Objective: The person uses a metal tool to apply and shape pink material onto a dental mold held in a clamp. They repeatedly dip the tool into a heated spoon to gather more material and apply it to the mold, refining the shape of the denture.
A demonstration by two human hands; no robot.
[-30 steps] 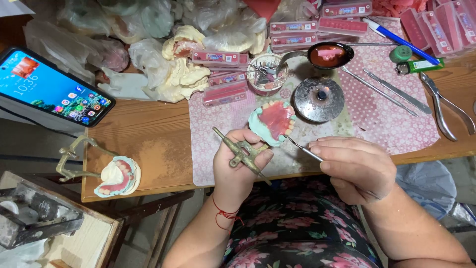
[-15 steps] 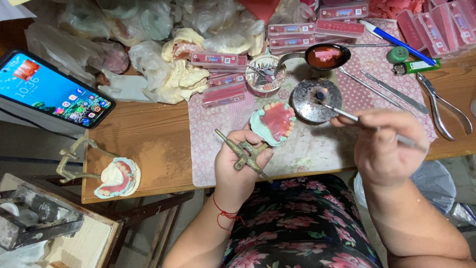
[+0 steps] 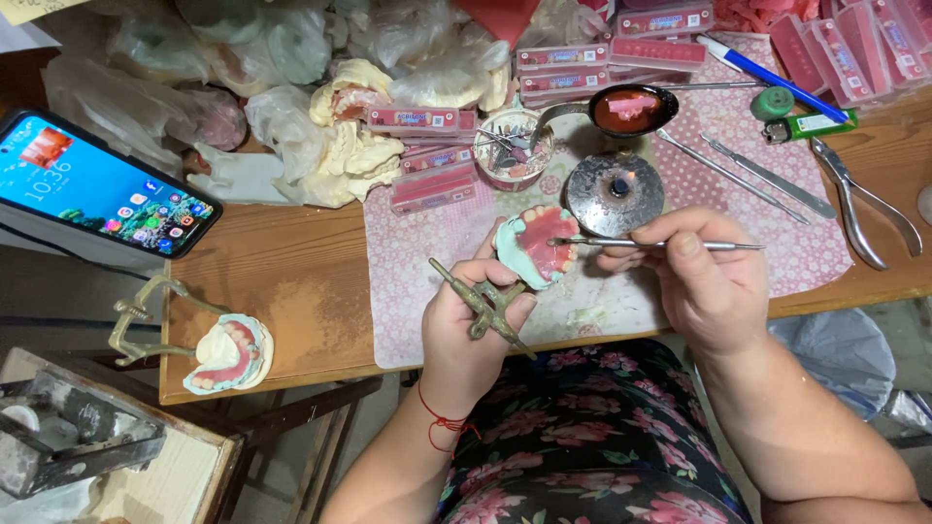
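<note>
My left hand (image 3: 473,325) grips a brass articulator (image 3: 482,307) that carries a pale green plaster model with a pink wax denture (image 3: 535,245), held just above the table's front edge. My right hand (image 3: 707,281) pinches a thin metal wax instrument (image 3: 652,245) like a pen. Its tip lies on the pink wax of the denture. Just behind the denture stands a small round metal burner (image 3: 614,193) with a flame at its middle.
A spoon with melted pink wax (image 3: 629,109), pink tooth-card boxes (image 3: 432,165), loose metal tools (image 3: 738,175), pliers (image 3: 859,209) and a lighter (image 3: 811,126) lie on the patterned cloth (image 3: 417,281). A lit phone (image 3: 97,184) and a second articulated denture model (image 3: 218,354) sit left.
My right hand carried the instrument from the denture up to the burner, then brought it back so the tip rests on the wax again. The left hand stayed nearly still.
</note>
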